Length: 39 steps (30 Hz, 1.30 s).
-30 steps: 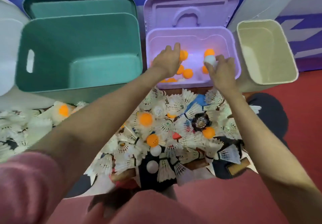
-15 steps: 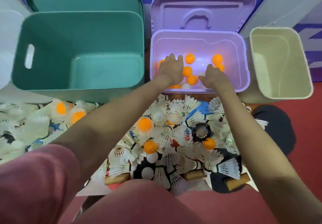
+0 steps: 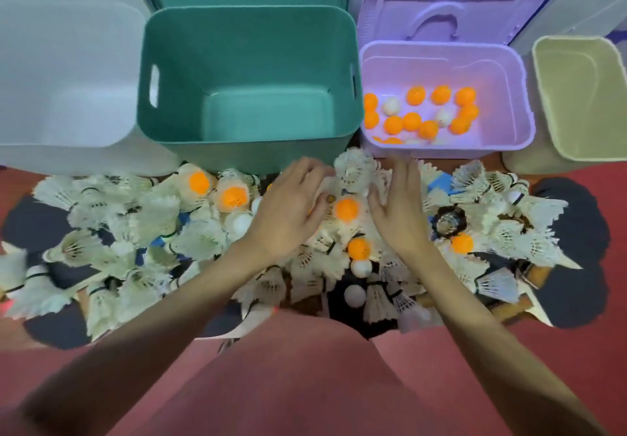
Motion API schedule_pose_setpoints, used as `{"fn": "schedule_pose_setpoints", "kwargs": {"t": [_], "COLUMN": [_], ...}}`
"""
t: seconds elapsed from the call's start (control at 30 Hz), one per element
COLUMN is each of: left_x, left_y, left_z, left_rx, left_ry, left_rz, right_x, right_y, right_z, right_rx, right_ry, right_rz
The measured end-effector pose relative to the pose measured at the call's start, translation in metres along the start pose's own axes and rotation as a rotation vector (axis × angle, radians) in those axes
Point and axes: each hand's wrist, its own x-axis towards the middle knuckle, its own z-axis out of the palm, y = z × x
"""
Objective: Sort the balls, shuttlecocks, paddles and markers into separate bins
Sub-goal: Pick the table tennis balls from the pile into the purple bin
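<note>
Over the heap of white feather shuttlecocks [image 3: 356, 171] on the red floor [image 3: 593, 351], the left hand [image 3: 291, 210] and right hand [image 3: 397, 208] flank an orange plastic ball [image 3: 345, 209], fingers relaxed and apart, gripping nothing. Orange and white balls [image 3: 427, 128] lie in the lilac plastic bin [image 3: 509, 62]; beside it the teal plastic bin [image 3: 251, 45] holds nothing.

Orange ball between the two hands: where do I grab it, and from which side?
Pinch the orange ball across its exposed upper half, coming straight down from above. Shuttlecocks crowd its sides, so only the top looks free; the right hand is nearest.

Matt plastic teal bin [image 3: 249, 62]; feathered shuttlecocks [image 3: 356, 172]; smooth orange balls [image 3: 412, 120].
</note>
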Motion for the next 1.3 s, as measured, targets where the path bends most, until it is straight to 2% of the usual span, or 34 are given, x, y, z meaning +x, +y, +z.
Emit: {"fn": "schedule_pose_setpoints", "kwargs": {"t": [0.13,0.27,0.37,0.57,1.03,1.2,1.3], "left_x": [-0.057,-0.084,-0.082,-0.072,-0.066,-0.062,-0.063], "left_y": [-0.059,-0.120,-0.152,-0.180,-0.193,-0.193,-0.191], "left_z": [-0.027,-0.047,-0.055,-0.057,-0.047,-0.050,-0.057], "left_rx": [0.043,0.099,0.140,0.162,0.193,0.222,0.262], "left_ry": [0.053,0.126,0.043,-0.086,-0.133,-0.170,-0.164], "left_rz": [-0.163,-0.423,-0.520,-0.498,-0.505,-0.502,-0.449], "right_x": [-0.025,-0.030,-0.024,-0.003,0.019,0.022,0.019], "right_y": [-0.050,-0.095,-0.123,-0.160,-0.182,-0.183,-0.184], "right_z": [0.033,0.065,0.088,0.118,0.144,0.143,0.131], "right_rx": [0.017,-0.041,-0.114,-0.193,-0.391,-0.349,-0.182], "right_ry": [-0.136,-0.292,-0.317,-0.293,-0.433,-0.427,-0.312], "right_rz": [-0.044,-0.137,-0.180,-0.063,0.041,0.067,0.087]}}
